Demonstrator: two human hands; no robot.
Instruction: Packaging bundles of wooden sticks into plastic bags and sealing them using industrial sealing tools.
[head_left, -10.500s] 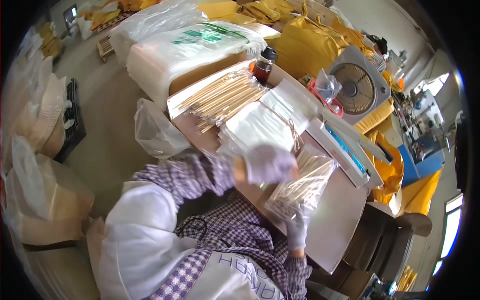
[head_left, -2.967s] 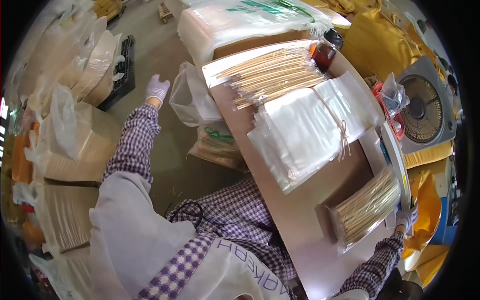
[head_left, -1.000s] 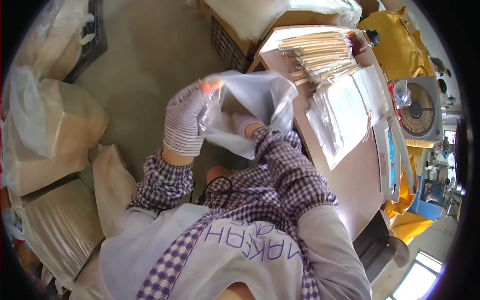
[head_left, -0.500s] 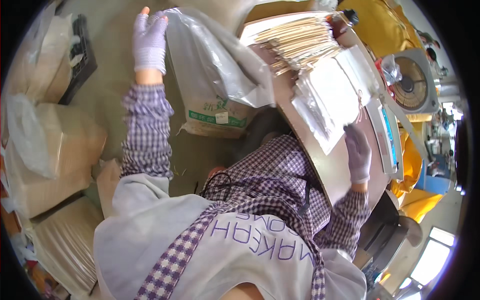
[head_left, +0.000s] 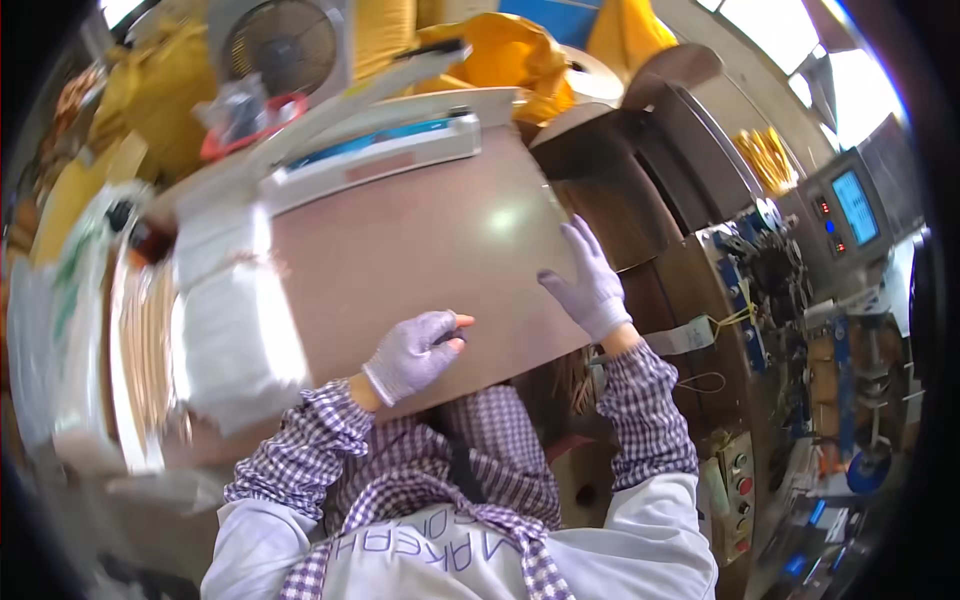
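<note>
Gone is the clear bag that my left hand [head_left: 415, 352] held high over the floor half a second ago; both hands are now down on the brown tabletop [head_left: 400, 250], and the view has swung round so the fan [head_left: 280, 45] sits at the top. My left hand rests near the tabletop's near edge, fingers curled and pressed together around something small and dark with an orange tip showing at the thumb; I cannot tell what it is. My right hand [head_left: 590, 280] lies flat and spread at the tabletop's right edge, palm down, holding nothing, fingers pointing toward the far side.

Left of my left hand, well apart from it, sits the stack of clear bags [head_left: 230, 320], blurred, tied across with a string. Beyond that, along the tabletop's left edge, lies the tray of pale sticks [head_left: 150, 340]. Across the far edge runs a long white sealer bar [head_left: 370, 160] with a blue strip on top.

Between my two hands and on up to the sealer bar the brown surface is open, with a glare spot in the middle. Off the right edge a dark brown chair back [head_left: 640, 170] stands close, and past it a machine with a small blue screen [head_left: 855, 205].
</note>
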